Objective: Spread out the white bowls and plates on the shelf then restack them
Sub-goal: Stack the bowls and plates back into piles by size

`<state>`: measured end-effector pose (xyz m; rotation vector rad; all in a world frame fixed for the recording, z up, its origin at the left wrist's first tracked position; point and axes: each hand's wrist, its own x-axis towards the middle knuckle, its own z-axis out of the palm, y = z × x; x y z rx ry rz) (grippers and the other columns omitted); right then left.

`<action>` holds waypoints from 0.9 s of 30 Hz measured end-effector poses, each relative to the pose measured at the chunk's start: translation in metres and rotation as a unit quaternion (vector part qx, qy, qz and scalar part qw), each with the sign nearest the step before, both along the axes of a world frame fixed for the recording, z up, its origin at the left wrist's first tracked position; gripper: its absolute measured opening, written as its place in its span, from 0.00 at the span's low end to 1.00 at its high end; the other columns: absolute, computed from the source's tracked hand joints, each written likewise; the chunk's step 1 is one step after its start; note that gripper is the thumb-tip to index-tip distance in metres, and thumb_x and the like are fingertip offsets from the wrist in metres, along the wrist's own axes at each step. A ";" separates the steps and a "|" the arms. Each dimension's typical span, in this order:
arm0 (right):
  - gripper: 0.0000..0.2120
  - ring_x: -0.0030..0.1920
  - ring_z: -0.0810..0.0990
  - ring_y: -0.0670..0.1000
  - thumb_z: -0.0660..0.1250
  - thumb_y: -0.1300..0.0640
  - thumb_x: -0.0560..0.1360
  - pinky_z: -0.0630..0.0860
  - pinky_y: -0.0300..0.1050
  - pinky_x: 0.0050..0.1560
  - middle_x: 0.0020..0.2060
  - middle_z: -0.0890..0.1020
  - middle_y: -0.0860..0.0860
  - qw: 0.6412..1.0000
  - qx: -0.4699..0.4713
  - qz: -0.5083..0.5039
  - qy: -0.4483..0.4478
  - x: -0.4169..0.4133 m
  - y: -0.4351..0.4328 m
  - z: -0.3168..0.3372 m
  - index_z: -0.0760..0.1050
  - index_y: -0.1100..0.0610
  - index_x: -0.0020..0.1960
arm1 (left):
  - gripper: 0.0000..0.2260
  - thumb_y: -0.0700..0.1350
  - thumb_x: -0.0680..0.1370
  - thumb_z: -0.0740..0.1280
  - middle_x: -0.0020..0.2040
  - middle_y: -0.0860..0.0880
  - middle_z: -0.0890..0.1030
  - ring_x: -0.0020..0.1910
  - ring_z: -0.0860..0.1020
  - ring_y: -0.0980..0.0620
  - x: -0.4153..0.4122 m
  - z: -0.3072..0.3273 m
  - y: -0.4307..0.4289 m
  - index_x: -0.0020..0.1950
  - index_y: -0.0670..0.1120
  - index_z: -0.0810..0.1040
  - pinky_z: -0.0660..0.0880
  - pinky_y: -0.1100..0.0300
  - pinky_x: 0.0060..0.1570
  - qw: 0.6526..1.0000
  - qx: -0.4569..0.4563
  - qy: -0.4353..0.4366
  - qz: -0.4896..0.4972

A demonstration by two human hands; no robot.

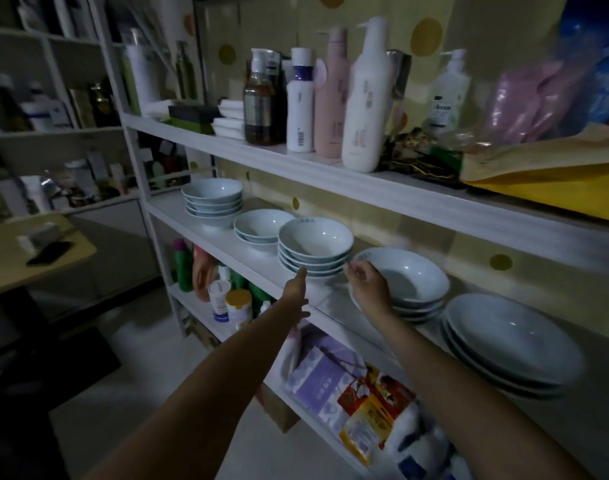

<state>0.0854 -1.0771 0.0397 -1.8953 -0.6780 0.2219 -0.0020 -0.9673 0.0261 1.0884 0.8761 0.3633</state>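
Observation:
Five stacks of white dishes stand in a row on the middle shelf [226,237]. From the far left they are a stack of bowls [213,199], a short stack of bowls [261,225], a taller stack of bowls [315,247], deep plates [413,282] and wide plates [510,344]. My left hand [296,292] reaches out with fingers straight, its fingertips at the lower left edge of the taller bowl stack. My right hand [367,284] is curled between that stack and the left rim of the deep plates. Whether it grips anything is hidden by the hand itself.
The upper shelf [330,174] hangs low over the dishes and carries bottles [365,98], boxes and bags. The lower shelf holds bottles [226,299] and packets [348,393]. A table [29,258] with a phone stands at the left.

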 end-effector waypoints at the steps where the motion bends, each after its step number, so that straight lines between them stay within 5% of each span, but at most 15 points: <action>1: 0.16 0.56 0.78 0.53 0.62 0.50 0.78 0.70 0.40 0.52 0.56 0.80 0.56 1.000 0.009 -0.006 0.006 -0.005 0.021 -0.002 0.75 0.60 0.60 | 0.30 0.61 0.79 0.56 0.75 0.41 0.61 0.72 0.65 0.38 -0.004 0.000 0.022 0.76 0.45 0.58 0.64 0.42 0.68 1.000 0.004 -0.001 0.000; 8: 0.21 0.51 0.74 0.50 0.62 0.51 0.78 0.71 0.44 0.53 0.52 0.78 0.55 0.983 0.003 0.000 0.182 -0.034 0.154 -0.031 0.73 0.65 0.65 | 0.30 0.60 0.79 0.57 0.74 0.41 0.63 0.71 0.65 0.38 -0.036 -0.014 0.151 0.75 0.43 0.60 0.65 0.44 0.67 1.000 -0.025 0.005 -0.005; 11: 0.23 0.50 0.74 0.54 0.61 0.50 0.79 0.75 0.45 0.45 0.48 0.77 0.54 0.960 -0.021 0.008 0.280 -0.044 0.193 -0.038 0.70 0.64 0.67 | 0.29 0.58 0.80 0.58 0.73 0.41 0.64 0.72 0.64 0.37 -0.036 -0.013 0.188 0.75 0.42 0.60 0.63 0.43 0.68 0.999 -0.054 -0.006 0.003; 14: 0.26 0.61 0.76 0.57 0.62 0.50 0.79 0.76 0.49 0.56 0.62 0.76 0.57 0.939 0.001 0.012 0.343 -0.041 0.226 -0.040 0.64 0.60 0.72 | 0.30 0.57 0.79 0.60 0.65 0.41 0.71 0.67 0.68 0.38 -0.027 -0.013 0.220 0.74 0.40 0.61 0.64 0.45 0.68 0.999 -0.050 -0.010 0.005; 16: 0.26 0.64 0.75 0.58 0.61 0.49 0.79 0.75 0.49 0.58 0.67 0.73 0.57 0.931 0.009 0.017 0.364 -0.033 0.245 -0.043 0.62 0.60 0.73 | 0.30 0.57 0.79 0.60 0.69 0.40 0.68 0.69 0.67 0.38 -0.019 -0.013 0.238 0.73 0.40 0.62 0.65 0.45 0.66 0.999 -0.050 -0.005 0.006; 27: 0.29 0.65 0.74 0.61 0.64 0.46 0.77 0.77 0.51 0.54 0.67 0.72 0.60 0.873 0.090 -0.040 0.477 0.025 0.341 -0.071 0.62 0.59 0.73 | 0.29 0.55 0.78 0.63 0.73 0.39 0.64 0.70 0.66 0.38 0.026 -0.024 0.336 0.73 0.41 0.61 0.66 0.48 0.66 0.999 -0.039 0.010 0.019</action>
